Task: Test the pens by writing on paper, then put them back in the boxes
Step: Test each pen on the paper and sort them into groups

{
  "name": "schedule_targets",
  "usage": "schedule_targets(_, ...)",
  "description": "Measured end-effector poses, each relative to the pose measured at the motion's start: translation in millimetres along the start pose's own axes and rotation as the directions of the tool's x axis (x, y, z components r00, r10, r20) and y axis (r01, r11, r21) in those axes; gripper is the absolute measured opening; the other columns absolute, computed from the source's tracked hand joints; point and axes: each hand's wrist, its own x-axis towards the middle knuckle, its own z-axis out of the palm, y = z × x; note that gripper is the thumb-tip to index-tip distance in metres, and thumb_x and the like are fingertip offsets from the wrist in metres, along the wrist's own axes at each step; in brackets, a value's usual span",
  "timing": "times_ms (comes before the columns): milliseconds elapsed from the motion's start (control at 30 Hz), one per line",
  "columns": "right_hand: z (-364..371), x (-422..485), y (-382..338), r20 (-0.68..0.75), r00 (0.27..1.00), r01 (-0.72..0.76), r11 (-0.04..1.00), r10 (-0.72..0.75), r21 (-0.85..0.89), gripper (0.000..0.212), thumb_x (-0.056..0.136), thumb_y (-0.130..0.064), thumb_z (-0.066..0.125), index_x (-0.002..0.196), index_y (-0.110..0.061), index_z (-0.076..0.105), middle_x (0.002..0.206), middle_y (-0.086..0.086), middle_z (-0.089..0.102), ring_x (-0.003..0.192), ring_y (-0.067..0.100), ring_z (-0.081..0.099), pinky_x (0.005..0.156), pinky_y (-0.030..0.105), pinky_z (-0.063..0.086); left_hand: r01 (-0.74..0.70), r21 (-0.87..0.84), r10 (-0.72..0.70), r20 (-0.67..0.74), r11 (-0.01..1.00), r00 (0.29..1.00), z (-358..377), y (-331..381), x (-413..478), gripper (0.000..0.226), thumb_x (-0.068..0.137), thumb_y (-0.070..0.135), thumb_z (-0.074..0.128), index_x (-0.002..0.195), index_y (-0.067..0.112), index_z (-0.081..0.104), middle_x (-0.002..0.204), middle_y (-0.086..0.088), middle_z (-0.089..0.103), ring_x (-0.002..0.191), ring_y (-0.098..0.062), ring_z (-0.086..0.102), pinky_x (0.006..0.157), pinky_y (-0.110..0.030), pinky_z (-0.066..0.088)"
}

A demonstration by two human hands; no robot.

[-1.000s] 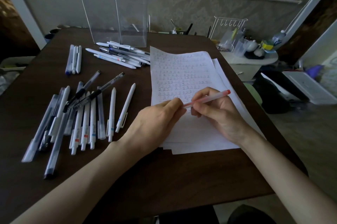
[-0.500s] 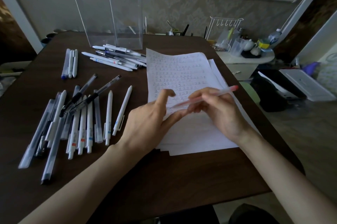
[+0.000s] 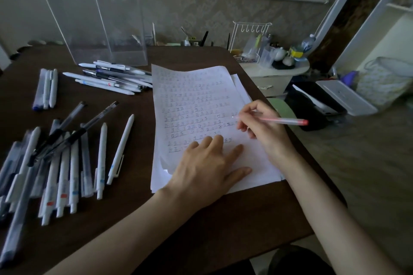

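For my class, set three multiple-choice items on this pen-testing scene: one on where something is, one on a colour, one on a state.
1. Where do the clear boxes stand?
A. At the table's far edge, behind a heap of pens
B. On the paper
C. On the floor

2. What colour is the end of the pen in the right hand?
A. Blue
B. Red
C. Green

3. What is the left hand doing?
A. Gripping a pen
B. Lifting a box
C. Lying flat on the paper

Answers:
1 A, they rise behind the far pen heap.
2 B, the tail end is red.
3 C, fingers are spread on the sheet.
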Motion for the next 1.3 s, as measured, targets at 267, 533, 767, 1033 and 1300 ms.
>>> schedule_targets(267,0.7,1.0,9.6,-0.037,0.999,0.029,0.974,-0.038,-0.223,0.035,0.082,0.002,0.061,0.059,-0.004,0.035,0.050,0.004,0.031,0.046,0.007,0.029,0.046,0.019,0.026,0.079,-0.016,-0.080,-0.025,0.997,0.997,4.2,0.2,-5.9,0.056,0.088,0.061,0.028,0.121,0.029,0.061,0.080,-0.003,0.046,0.069,-0.021,0.046,0.061,-0.031,0.032)
schedule_targets(533,2.1,-0.1,11.5,-0.027,0.998,0.046,0.965,-0.055,-0.257,0.032,0.084,0.002,0.059,0.061,0.004,0.036,0.049,0.022,0.039,0.044,0.015,0.039,0.048,0.030,0.035,0.094,-0.040,-0.093,0.002,0.995,0.996,3.9,1.3,-4.9,0.054,0.087,0.058,0.032,0.120,0.028,0.062,0.079,-0.004,0.046,0.068,-0.021,0.045,0.059,-0.032,0.032)
schedule_targets(767,4.4,-1.1,9.1,-0.023,0.995,0.080,0.936,-0.094,-0.343,0.034,0.081,0.003,0.058,0.060,0.003,0.031,0.053,0.015,0.030,0.050,0.017,0.028,0.049,0.029,0.024,0.101,-0.069,-0.099,0.026,0.993,0.995,1.7,1.5,-5.2,0.053,0.086,0.057,0.033,0.117,0.027,0.064,0.078,-0.004,0.047,0.067,-0.022,0.046,0.059,-0.032,0.033)
schedule_targets(1033,3.8,-2.4,7.5,-0.006,0.997,0.064,0.934,-0.070,-0.352,0.033,0.081,0.003,0.058,0.060,-0.001,0.032,0.052,0.004,0.028,0.049,0.011,0.027,0.047,0.027,0.022,0.239,-0.214,-0.226,0.085,0.947,0.970,-6.3,-1.1,-3.0,0.036,0.085,0.037,0.034,0.105,0.022,0.061,0.074,0.000,0.051,0.067,-0.022,0.052,0.060,-0.033,0.041)
schedule_targets(1300,3.3,-2.8,7.7,0.017,0.997,0.079,0.922,-0.079,-0.378,0.030,0.081,0.000,0.060,0.062,0.004,0.037,0.053,0.012,0.035,0.049,0.016,0.032,0.048,0.028,0.026,0.307,-0.452,-0.315,0.060,0.838,0.947,-8.1,-1.4,-2.5,0.028,0.092,0.000,0.037,0.121,0.003,0.038,0.087,-0.007,0.054,0.088,-0.023,0.053,0.073,-0.024,0.034)
